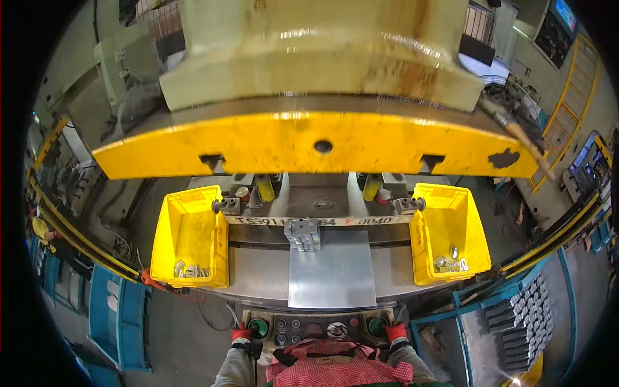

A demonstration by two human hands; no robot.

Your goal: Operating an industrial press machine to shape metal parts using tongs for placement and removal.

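Observation:
My left hand [241,334], in a red glove, is against the left green round button housing [258,328] on the press's front panel. On the far side of that panel, my right hand [395,333], also red-gloved, is at the right green round button housing [378,326]. The fingers of both hands are too small and partly hidden to make out. Between them lies the control panel [309,327] with several knobs and buttons. Beyond it a flat metal sheet [332,271] rests on the press bed, with a stack of metal parts [303,233] at its far left corner.
A yellow bin [193,235] stands left of the sheet and another yellow bin [445,226] right, each with several small metal pieces. The press's yellow ram edge [322,138] spans overhead. Blue racks flank me; the right rack [464,335] is beside stacked metal parts [525,319].

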